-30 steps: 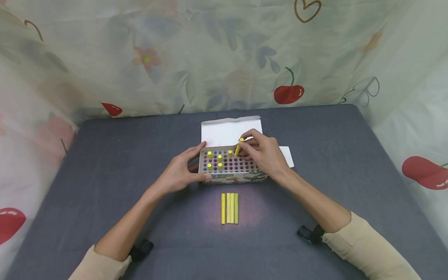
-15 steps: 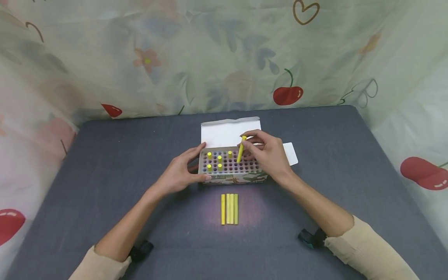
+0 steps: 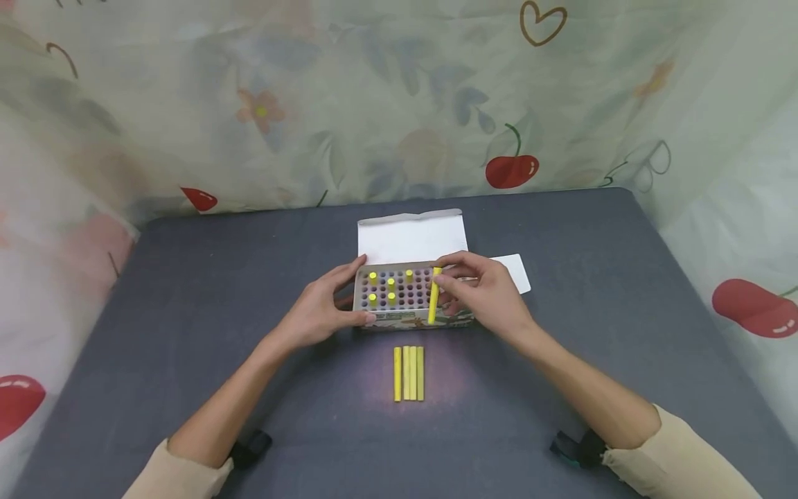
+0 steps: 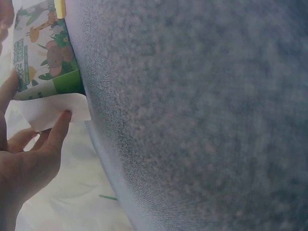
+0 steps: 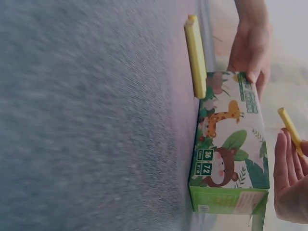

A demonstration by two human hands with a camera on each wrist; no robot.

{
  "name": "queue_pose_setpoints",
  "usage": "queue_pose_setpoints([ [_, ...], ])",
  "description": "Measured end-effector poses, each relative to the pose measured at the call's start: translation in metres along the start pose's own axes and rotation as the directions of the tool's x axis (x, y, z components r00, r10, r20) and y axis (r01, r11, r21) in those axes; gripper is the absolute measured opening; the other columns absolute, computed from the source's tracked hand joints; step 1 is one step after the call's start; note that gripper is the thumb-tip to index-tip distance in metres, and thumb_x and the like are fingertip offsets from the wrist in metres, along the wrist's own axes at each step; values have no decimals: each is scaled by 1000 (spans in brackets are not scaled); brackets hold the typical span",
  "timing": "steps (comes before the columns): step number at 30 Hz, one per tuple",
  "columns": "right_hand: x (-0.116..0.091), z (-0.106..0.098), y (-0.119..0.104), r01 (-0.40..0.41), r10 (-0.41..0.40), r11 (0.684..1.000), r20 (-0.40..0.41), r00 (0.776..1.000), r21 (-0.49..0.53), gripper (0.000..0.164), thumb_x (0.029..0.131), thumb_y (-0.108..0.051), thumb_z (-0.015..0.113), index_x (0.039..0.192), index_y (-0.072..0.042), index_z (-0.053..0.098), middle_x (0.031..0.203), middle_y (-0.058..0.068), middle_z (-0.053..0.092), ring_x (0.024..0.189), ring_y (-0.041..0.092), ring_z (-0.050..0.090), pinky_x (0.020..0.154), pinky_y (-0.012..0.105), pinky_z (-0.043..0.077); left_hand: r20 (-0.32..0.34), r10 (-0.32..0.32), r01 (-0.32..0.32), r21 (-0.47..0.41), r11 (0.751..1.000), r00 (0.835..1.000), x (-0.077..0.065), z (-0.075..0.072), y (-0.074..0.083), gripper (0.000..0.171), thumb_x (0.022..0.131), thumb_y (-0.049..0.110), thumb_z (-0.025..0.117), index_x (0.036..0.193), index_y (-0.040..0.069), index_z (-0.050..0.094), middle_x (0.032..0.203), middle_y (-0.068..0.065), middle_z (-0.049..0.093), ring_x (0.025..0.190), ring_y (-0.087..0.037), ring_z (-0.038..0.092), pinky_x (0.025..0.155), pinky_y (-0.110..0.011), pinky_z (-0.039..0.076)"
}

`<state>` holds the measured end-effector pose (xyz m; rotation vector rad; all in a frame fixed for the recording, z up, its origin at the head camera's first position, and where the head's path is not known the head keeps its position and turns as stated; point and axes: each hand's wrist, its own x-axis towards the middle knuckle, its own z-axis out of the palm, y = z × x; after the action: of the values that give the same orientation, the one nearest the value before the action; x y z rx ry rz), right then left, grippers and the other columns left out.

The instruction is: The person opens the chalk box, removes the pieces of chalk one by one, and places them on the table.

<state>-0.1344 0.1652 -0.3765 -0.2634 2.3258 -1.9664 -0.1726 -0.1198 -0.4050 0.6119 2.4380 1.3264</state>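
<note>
A cardboard box (image 3: pixel 408 321) with animal pictures stands on the dark table, its top a grid of holes. Several yellow chalk sticks poke up from holes in its left half, including one chalk stick (image 3: pixel 391 284). My left hand (image 3: pixel 319 305) grips the box's left end, thumb at the front corner and fingers farther back; in the left wrist view a fingertip touches a white flap (image 4: pixel 53 110). Between thumb and fingers, my right hand (image 3: pixel 489 291) pinches a yellow chalk stick (image 3: pixel 434 298), held steeply tilted over the box's front edge. The right wrist view shows this chalk stick (image 5: pixel 290 127) apart from the box.
Several yellow chalk sticks (image 3: pixel 409 374) lie side by side in front of the box. Its white lid (image 3: pixel 411 237) is folded back, and another white flap (image 3: pixel 514 270) sticks out on the right. A patterned curtain (image 3: pixel 374 104) hangs behind the table.
My right hand has lifted the yellow chalk stick out from the hole grid and drawn it toward the box's front edge. My left hand has stayed on the box.
</note>
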Motion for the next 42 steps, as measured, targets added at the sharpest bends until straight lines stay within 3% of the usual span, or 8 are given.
queue_pose_setpoints([
  [9, -15, 0, 5, -52, 52, 999, 39, 998, -1, 27, 93, -13, 72, 117, -3, 66, 95, 12, 71, 76, 38, 69, 62, 48, 63, -4, 10, -10, 15, 1000, 1000, 2, 1, 0, 99, 81, 17, 85, 159, 21, 24, 159, -13, 29, 145, -30, 32, 103, -37, 51],
  [26, -35, 5, 21, -150, 150, 989, 84, 985, -5, 27, 91, -12, 74, 115, -2, 68, 90, 12, 74, 78, 45, 69, 64, 52, 62, -4, 10, -10, 15, 1000, 1000, 0, 0, 2, 98, 82, 16, 84, 159, 19, 24, 159, -15, 29, 143, -32, 35, 102, -39, 52],
  [42, -42, 12, 43, -232, 225, 972, 168, 960, 28, 31, 90, -10, 75, 113, 8, 67, 91, 16, 73, 73, 28, 72, 62, 47, 63, -13, 13, -12, 21, 1000, 1000, 0, 1, 2, 98, 81, 15, 84, 159, 20, 25, 158, -15, 30, 140, -33, 39, 101, -38, 53],
])
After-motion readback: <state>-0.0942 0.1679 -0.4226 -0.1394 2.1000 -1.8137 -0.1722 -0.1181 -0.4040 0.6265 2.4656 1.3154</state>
